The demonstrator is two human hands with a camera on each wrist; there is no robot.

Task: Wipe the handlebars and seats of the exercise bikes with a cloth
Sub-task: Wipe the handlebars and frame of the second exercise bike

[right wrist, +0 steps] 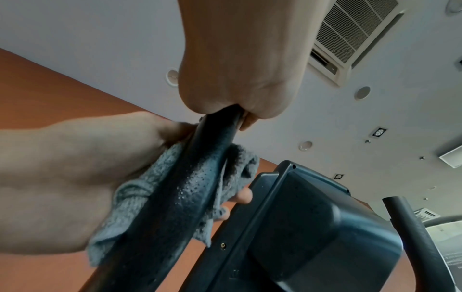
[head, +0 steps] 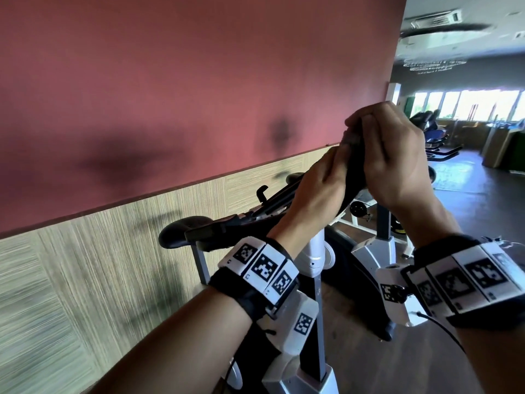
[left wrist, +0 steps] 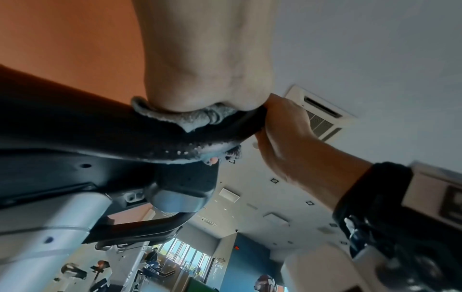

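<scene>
A black foam handlebar (head: 355, 172) of the nearest exercise bike rises between my two hands. My left hand (head: 318, 191) grips a grey cloth (right wrist: 140, 199) that is wrapped round the handlebar (right wrist: 190, 177), with fingertips showing past the cloth's edge. Just above it, my right hand (head: 395, 155) curls round the bar's upper end. Seen from the left wrist, the cloth (left wrist: 197, 118) is bunched under my left palm (left wrist: 200, 69) against the handlebar (left wrist: 100, 128), and my right hand (left wrist: 282, 138) holds the tip. The bike's black seat (head: 181, 231) sits lower left, untouched.
The bike's dark console (right wrist: 312, 227) stands close beside the wrapped bar. A red and wood-panelled wall (head: 142, 109) runs along the left. A second white-framed bike (head: 377, 251) stands to the right, with more machines (head: 437, 143) and open floor beyond.
</scene>
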